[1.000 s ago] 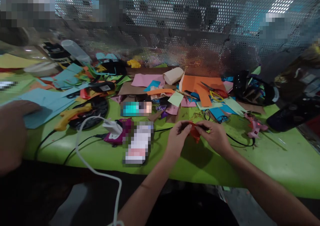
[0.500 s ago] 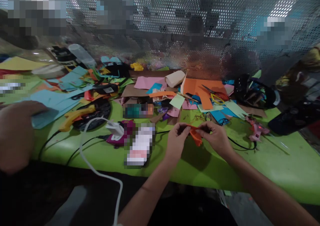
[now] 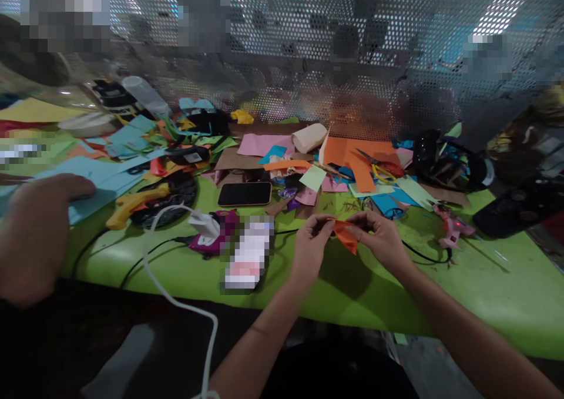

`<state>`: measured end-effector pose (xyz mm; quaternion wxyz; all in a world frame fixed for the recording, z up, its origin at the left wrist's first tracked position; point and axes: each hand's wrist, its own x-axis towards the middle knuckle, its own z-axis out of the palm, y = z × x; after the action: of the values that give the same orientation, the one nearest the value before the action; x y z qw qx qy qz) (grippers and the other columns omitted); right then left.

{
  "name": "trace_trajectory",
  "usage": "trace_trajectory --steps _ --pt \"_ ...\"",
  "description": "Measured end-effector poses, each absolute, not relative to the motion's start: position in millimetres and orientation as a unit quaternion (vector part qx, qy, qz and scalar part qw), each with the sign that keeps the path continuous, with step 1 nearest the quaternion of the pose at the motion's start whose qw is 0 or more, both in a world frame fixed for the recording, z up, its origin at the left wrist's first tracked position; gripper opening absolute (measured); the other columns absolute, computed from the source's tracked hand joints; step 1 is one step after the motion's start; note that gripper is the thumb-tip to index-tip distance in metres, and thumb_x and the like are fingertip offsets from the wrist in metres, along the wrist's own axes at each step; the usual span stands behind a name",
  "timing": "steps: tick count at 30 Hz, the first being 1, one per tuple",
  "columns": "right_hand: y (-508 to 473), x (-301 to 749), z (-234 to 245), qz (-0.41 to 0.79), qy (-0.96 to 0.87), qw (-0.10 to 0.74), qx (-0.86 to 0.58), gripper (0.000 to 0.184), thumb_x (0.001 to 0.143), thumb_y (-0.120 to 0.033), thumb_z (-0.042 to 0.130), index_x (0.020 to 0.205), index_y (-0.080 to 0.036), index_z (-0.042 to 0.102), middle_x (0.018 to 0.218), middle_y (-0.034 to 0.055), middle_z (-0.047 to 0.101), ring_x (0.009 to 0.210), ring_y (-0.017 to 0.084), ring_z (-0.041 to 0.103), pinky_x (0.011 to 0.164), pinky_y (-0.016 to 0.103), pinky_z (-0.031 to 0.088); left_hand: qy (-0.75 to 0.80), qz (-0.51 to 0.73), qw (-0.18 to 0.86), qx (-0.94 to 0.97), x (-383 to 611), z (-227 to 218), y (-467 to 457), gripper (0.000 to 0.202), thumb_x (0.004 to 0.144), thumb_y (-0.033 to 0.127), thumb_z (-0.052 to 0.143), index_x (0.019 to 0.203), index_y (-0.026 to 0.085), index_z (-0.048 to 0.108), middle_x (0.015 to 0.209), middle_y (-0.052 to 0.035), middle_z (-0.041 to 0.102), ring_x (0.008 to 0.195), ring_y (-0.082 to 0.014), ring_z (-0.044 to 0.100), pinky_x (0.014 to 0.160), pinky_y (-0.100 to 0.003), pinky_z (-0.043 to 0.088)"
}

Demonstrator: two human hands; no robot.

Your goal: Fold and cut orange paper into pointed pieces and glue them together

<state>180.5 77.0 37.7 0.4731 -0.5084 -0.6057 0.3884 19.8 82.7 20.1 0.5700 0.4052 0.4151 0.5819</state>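
A small folded orange paper piece (image 3: 343,234) hangs just above the green table (image 3: 361,293), pinched from both sides. My left hand (image 3: 311,246) grips its left end with thumb and fingers closed. My right hand (image 3: 381,240) holds the right end, fingers curled around it. Both forearms reach in from the bottom of the view.
Coloured paper scraps (image 3: 352,164), scissors (image 3: 379,165), a pink glue gun (image 3: 452,230), a yellow glue gun (image 3: 132,202), a phone (image 3: 244,194), a white cable (image 3: 185,305) and a paper roll (image 3: 309,137) litter the table. Another person's hand (image 3: 35,228) rests at left. A perforated metal screen (image 3: 282,52) stands behind.
The orange piece has turned and flattened slightly between my fingers. The hands stay in the same spot. The other person's hand shifted a little to the right.
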Motion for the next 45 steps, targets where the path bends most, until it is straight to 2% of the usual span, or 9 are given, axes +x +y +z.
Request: trace_trajectory --steps 5,16,24,28,32,35,39,42,45 --pt "80 181 33 0.424 -0.571 0.480 -0.514 0.034 0.069 -0.049 0.080 0.079 -0.019 0.068 0.071 0.0012 0.068 0.064 0.016 0.060 0.059 0.028 0.049 0.418 0.591 0.571 0.388 19 20 85 0.016 0.075 0.031 0.073 0.085 0.018 0.069 0.079 -0.0006 0.068 0.075 -0.0134 0.063 0.073 -0.026 0.051" --pt "82 182 34 0.428 -0.558 0.487 -0.518 0.034 0.066 -0.048 0.081 0.077 -0.019 0.069 0.070 0.0017 0.068 0.064 0.017 0.061 0.060 0.029 0.049 0.422 0.589 0.582 0.371 20 23 84 0.021 0.071 0.033 0.076 0.083 0.017 0.069 0.076 -0.0003 0.067 0.069 -0.0122 0.061 0.068 -0.025 0.050" --pt "83 181 29 0.412 -0.577 0.479 -0.518 0.027 0.075 -0.046 0.072 0.079 -0.019 0.072 0.075 0.0030 0.073 0.069 0.019 0.065 0.065 0.031 0.051 0.411 0.557 0.604 0.394 19 24 83 0.022 0.071 0.033 0.075 0.084 0.017 0.073 0.079 -0.0016 0.070 0.073 -0.0129 0.062 0.071 -0.025 0.049" --pt "84 182 26 0.345 -0.608 0.457 -0.550 0.023 0.082 -0.042 0.066 0.084 -0.020 0.076 0.077 0.0022 0.074 0.072 0.020 0.066 0.067 0.031 0.050 0.434 0.562 0.592 0.381 19 21 87 0.021 0.067 0.032 0.078 0.079 0.016 0.072 0.072 -0.0006 0.069 0.065 -0.0118 0.060 0.066 -0.024 0.048" --pt "85 188 26 0.323 -0.593 0.479 -0.561 0.023 0.081 -0.043 0.067 0.082 -0.021 0.076 0.075 0.0017 0.073 0.070 0.020 0.065 0.067 0.031 0.051 0.462 0.573 0.570 0.366 13 19 91 0.025 0.068 0.035 0.077 0.083 0.015 0.072 0.073 -0.0019 0.070 0.061 -0.0113 0.060 0.061 -0.023 0.046" --pt "85 194 26 0.357 -0.555 0.503 -0.558 0.027 0.075 -0.047 0.072 0.080 -0.020 0.075 0.070 0.0015 0.071 0.063 0.017 0.061 0.061 0.029 0.050 0.465 0.587 0.554 0.364 10 21 92 0.027 0.072 0.038 0.075 0.088 0.016 0.069 0.081 -0.0040 0.073 0.069 -0.0130 0.063 0.061 -0.022 0.046" --pt "83 194 25 0.405 -0.528 0.508 -0.546 0.033 0.069 -0.050 0.076 0.079 -0.018 0.076 0.069 0.0019 0.070 0.062 0.016 0.059 0.060 0.029 0.048 0.447 0.534 0.604 0.387 11 23 89 0.036 0.075 0.047 0.073 0.097 0.019 0.069 0.087 -0.0038 0.073 0.070 -0.0140 0.064 0.062 -0.023 0.046" --pt "83 189 24 0.426 -0.530 0.500 -0.536 0.033 0.068 -0.050 0.077 0.078 -0.019 0.076 0.072 0.0022 0.071 0.064 0.016 0.060 0.063 0.030 0.049 0.421 0.499 0.631 0.419 15 22 89 0.033 0.069 0.045 0.076 0.085 0.017 0.071 0.078 -0.0029 0.071 0.068 -0.0144 0.063 0.063 -0.024 0.046" --pt "84 189 23 0.421 -0.521 0.509 -0.541 0.033 0.068 -0.050 0.077 0.080 -0.019 0.077 0.070 0.0018 0.070 0.062 0.016 0.058 0.060 0.028 0.047 0.421 0.515 0.619 0.417 16 18 91 0.026 0.067 0.039 0.076 0.076 0.016 0.070 0.071 -0.0006 0.068 0.066 -0.0131 0.059 0.064 -0.023 0.045"
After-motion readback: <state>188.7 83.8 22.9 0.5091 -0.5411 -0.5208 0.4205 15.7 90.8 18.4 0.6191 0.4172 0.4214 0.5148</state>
